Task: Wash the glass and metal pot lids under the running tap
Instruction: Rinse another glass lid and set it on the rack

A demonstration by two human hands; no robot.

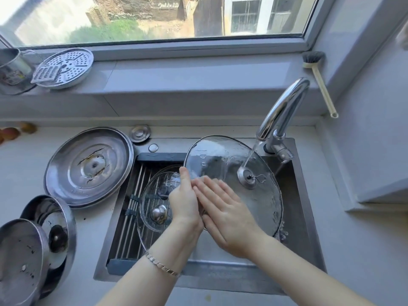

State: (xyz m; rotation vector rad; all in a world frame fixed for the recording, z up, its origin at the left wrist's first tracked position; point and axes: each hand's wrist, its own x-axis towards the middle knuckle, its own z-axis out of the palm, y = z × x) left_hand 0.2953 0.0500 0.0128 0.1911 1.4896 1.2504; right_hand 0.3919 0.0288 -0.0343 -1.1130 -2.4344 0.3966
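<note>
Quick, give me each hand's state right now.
Left hand: holds the big glass lid by its rim, thumb on top.
Right hand: open, fingers flat on that lid.

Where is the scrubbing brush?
In the head view, the brush leans in the window corner at upper right, just behind the tap.

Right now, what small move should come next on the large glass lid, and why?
Probably slide the right hand up toward the knob fitting, where the water lands: it lies flat low on the large glass lid, while the left hand grips the rim.
</note>
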